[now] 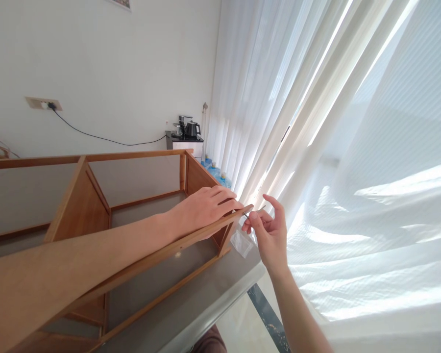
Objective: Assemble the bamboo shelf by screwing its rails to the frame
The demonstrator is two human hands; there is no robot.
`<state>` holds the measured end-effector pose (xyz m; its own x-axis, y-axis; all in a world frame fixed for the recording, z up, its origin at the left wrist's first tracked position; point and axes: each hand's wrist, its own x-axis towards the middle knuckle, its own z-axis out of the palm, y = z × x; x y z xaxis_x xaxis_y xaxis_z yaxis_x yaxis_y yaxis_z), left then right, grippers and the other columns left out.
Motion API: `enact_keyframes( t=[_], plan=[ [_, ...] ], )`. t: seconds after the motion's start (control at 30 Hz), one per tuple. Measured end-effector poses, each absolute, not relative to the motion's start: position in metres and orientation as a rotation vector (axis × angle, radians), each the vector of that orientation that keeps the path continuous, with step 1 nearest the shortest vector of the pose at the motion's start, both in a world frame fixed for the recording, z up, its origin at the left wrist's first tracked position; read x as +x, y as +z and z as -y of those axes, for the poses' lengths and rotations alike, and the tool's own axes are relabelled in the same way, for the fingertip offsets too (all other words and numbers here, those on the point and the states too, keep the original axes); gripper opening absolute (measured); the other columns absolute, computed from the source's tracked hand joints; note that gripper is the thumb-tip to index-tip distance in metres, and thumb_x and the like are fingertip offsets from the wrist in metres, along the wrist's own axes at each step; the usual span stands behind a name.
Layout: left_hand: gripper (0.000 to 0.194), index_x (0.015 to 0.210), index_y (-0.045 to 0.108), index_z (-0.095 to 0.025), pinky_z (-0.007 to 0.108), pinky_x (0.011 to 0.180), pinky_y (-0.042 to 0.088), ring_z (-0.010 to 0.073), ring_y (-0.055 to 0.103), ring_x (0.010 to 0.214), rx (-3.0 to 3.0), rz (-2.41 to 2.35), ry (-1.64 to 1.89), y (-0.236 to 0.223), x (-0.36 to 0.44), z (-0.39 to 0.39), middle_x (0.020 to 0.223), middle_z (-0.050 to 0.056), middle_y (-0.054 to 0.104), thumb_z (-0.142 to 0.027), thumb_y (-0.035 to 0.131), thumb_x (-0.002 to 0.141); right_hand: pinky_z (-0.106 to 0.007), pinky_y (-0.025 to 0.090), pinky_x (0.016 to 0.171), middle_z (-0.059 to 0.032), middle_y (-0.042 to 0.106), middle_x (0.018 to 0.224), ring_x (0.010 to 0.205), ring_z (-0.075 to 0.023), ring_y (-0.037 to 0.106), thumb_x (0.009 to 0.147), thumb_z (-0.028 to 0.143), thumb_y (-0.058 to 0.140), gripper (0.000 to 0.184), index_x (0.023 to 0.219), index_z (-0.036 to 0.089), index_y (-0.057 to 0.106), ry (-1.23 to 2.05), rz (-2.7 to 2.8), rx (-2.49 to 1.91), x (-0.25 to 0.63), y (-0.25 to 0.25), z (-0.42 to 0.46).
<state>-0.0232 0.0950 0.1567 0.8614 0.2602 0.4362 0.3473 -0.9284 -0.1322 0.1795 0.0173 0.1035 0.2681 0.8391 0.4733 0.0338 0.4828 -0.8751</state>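
Observation:
A brown wooden shelf frame (132,274) with upright panels lies across a grey-topped table (202,294). My left hand (209,206) reaches over its near top rail, fingers closed around the rail close to the right end; the fingertips are partly hidden. Just beyond that end, my right hand (270,233) pinches a thin dark hex key (246,215) between thumb and fingers, its index finger raised. One tip of the key meets the end of the rail. A clear plastic bag (242,242) lies on the table below the right hand.
White curtains (353,196) hang close on the right. Behind the frame, a black kettle (193,129) stands on a small cabinet (187,145), with blue water bottles (215,171) beside it. A black cord (106,141) runs along the wall from a socket (43,103).

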Motion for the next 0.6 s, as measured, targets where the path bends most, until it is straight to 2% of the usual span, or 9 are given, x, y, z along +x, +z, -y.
enact_keyframes(
  t=[0.07, 0.13, 0.23, 0.4, 0.6],
  plan=[
    [0.048, 0.137, 0.052, -0.022, 0.044, 0.106, 0.049, 0.0277, 0.054, 0.131, -2.822, 0.473, -0.607, 0.157, -0.023, -0.095, 0.139, 0.011, 0.059, -0.015, 0.056, 0.090, -0.025, 0.054, 0.060, 0.0054, 0.068, 0.068, 0.061, -0.0126, 0.066, 0.094, 0.037, 0.073, 0.023, 0.111, 0.027, 0.061, 0.642, 1.190, -0.935, 0.180, 0.099, -0.020],
    [0.045, 0.137, 0.052, -0.022, 0.043, 0.105, 0.049, 0.0275, 0.054, 0.130, -2.809, 0.474, -0.609, 0.157, -0.023, -0.095, 0.139, 0.011, 0.059, -0.017, 0.055, 0.093, -0.025, 0.053, 0.059, 0.0031, 0.070, 0.068, 0.060, -0.0123, 0.066, 0.092, 0.041, 0.074, 0.020, 0.093, 0.024, 0.064, 0.607, 1.179, -0.967, 0.180, 0.094, -0.023],
    [0.040, 0.137, 0.052, -0.022, 0.040, 0.104, 0.048, 0.0265, 0.054, 0.129, -2.794, 0.463, -0.633, 0.155, -0.023, -0.096, 0.137, 0.011, 0.060, -0.020, 0.051, 0.097, -0.024, 0.049, 0.054, 0.0032, 0.066, 0.059, 0.051, -0.0115, 0.060, 0.092, 0.049, 0.072, 0.029, 0.087, 0.022, 0.066, 0.617, 1.166, -1.044, 0.181, 0.083, -0.025],
    [0.036, 0.136, 0.053, -0.022, 0.040, 0.106, 0.047, 0.0248, 0.054, 0.129, -2.803, 0.444, -0.659, 0.154, -0.023, -0.097, 0.135, 0.009, 0.062, -0.022, 0.048, 0.100, -0.024, 0.033, 0.042, 0.0073, 0.044, 0.037, 0.035, -0.0099, 0.040, 0.096, 0.065, 0.056, 0.051, 0.084, 0.019, 0.073, 0.789, 1.196, -1.181, 0.182, 0.075, -0.019],
    [0.036, 0.135, 0.054, -0.021, 0.039, 0.104, 0.049, 0.0251, 0.056, 0.128, -2.767, 0.418, -0.684, 0.151, -0.021, -0.100, 0.135, 0.010, 0.063, -0.020, 0.048, 0.100, -0.026, 0.034, 0.042, 0.0046, 0.044, 0.037, 0.036, -0.0116, 0.042, 0.093, 0.075, 0.052, 0.064, 0.078, 0.018, 0.078, 0.759, 1.262, -1.421, 0.177, 0.093, -0.005]
  ],
)
